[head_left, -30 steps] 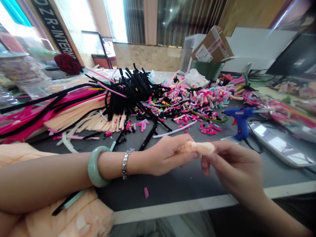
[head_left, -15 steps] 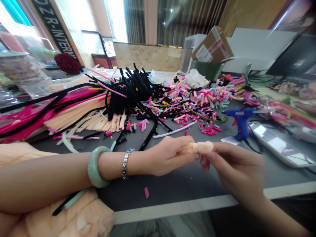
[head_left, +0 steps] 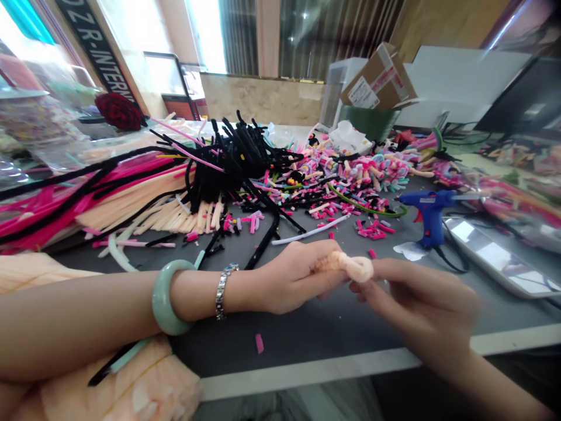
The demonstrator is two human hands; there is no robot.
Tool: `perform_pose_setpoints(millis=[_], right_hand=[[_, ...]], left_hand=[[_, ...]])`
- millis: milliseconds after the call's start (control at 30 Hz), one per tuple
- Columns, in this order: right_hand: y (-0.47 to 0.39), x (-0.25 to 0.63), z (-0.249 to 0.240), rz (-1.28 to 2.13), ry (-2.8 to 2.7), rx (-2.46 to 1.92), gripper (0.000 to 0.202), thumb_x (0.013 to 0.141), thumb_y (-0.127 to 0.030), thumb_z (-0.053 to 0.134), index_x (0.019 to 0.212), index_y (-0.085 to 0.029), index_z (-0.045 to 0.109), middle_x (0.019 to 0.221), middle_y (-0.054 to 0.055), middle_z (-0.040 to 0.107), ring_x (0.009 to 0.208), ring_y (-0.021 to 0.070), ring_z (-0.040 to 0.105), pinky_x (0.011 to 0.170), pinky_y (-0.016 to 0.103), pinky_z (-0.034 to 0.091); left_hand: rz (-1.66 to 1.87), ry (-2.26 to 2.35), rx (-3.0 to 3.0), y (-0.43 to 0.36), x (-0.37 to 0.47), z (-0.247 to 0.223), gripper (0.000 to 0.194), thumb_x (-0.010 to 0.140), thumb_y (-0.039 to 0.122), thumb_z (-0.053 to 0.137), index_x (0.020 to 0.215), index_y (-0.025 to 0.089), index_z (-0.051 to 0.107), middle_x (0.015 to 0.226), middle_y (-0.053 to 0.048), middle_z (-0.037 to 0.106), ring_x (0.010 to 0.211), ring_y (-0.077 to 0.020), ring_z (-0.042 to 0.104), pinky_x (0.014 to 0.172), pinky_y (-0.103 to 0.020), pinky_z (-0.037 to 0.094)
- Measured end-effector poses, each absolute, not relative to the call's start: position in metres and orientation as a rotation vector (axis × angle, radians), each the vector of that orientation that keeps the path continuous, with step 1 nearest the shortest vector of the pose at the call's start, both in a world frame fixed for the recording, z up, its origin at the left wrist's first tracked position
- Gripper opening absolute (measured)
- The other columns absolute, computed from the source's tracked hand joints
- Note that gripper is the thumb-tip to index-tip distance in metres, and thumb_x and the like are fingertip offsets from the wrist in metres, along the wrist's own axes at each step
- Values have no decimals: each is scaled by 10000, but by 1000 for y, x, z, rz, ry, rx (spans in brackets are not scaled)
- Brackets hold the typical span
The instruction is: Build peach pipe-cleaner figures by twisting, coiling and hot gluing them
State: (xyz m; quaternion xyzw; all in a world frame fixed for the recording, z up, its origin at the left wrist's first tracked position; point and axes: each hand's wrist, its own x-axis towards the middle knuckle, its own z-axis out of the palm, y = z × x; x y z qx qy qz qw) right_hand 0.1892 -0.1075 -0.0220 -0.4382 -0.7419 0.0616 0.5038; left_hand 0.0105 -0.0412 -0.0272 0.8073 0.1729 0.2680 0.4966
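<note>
Between my two hands, above the front of the dark table, is a small cream-coloured fuzzy piece [head_left: 360,269] with a twisted body and a looped end. My left hand [head_left: 293,278] is closed around its twisted part, thumb and fingers pinched together. At the looped end, the thumb and forefinger of my right hand [head_left: 421,298] pinch the piece. Part of the twisted section is hidden inside my left fingers. A small pink scrap [head_left: 259,344] lies on the table below my left hand.
A blue glue gun [head_left: 429,216] stands at the right, beside a mirror-like tray [head_left: 504,257]. Black stems [head_left: 232,158], cream stems [head_left: 131,196] and many pink cut bits cover the back. A cream bundle [head_left: 131,386] sits under my left forearm.
The looped end has turned and dipped, and its opening now shows more. My right hand has shifted slightly; my left hand holds on in nearly the same place.
</note>
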Motion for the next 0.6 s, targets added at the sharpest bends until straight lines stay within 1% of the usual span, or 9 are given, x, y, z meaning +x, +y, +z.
perform_pose_setpoints(millis=[100, 233, 433, 600], right_hand=[[-107, 188, -20, 96, -1807, -1070, 140, 740, -120, 641, 748, -255, 680, 566, -45, 678, 447, 89, 574, 482, 204, 470], [-106, 188, -21, 156, -1788, -1091, 137, 738, -117, 635, 733, -244, 684, 549, -53, 669, 445, 85, 584, 475, 194, 459], [-105, 189, -26, 305, -1726, -1123, 104, 751, -135, 636, 758, -223, 691, 551, -31, 663, 458, 104, 594, 462, 212, 463], [-106, 188, -25, 503, -1627, -1067, 135, 764, -105, 631, 775, -221, 697, 563, -35, 660, 459, 97, 588, 454, 206, 473]], left_hand=[[659, 421, 1958, -40, 11, -28, 281, 943, 392, 422, 825, 146, 487, 627, 25, 507, 541, -60, 446, 491, -168, 368], [674, 421, 1968, -40, 10, -29, 282, 945, 393, 426, 834, 142, 495, 626, 27, 512, 535, -55, 452, 489, -164, 362], [665, 435, 2046, -40, 9, -27, 284, 945, 395, 420, 854, 142, 511, 614, 27, 517, 526, -64, 453, 486, -178, 355], [676, 425, 2125, -39, 9, -25, 250, 945, 375, 422, 877, 151, 509, 647, 22, 521, 552, -73, 448, 507, -191, 361]])
